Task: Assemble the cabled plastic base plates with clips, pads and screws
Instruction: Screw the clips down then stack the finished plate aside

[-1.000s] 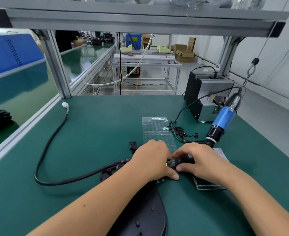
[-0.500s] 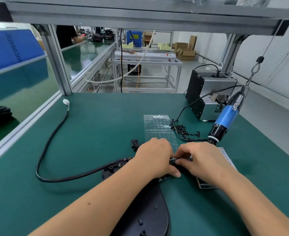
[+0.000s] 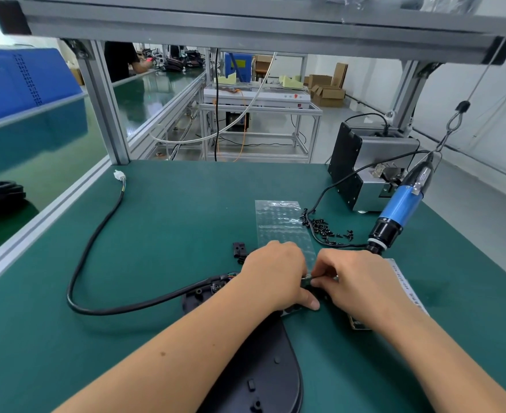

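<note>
A black plastic base plate [image 3: 260, 368] lies on the green mat near me, its far end under my hands. A thick black cable [image 3: 96, 234] loops left from it and ends in a white connector [image 3: 119, 175]. My left hand [image 3: 275, 275] curls over the plate's far end. My right hand [image 3: 356, 281] pinches a small dark part against the left fingertips. A clear sheet of pads [image 3: 278, 225] lies just beyond my hands. Loose black screws [image 3: 326, 229] lie to its right, and black clips [image 3: 240, 251] to its left.
A blue electric screwdriver [image 3: 400, 208] hangs from a hook cord at right, tip near the mat. A grey screw feeder box [image 3: 365, 162] stands at the back right. A printed card [image 3: 406, 290] lies under my right wrist. Aluminium frame posts [image 3: 102, 102] border the bench.
The view has shifted slightly. My right fingers have drawn in closer to my left fingertips over the plate's end. Both hands stay at the same spot.
</note>
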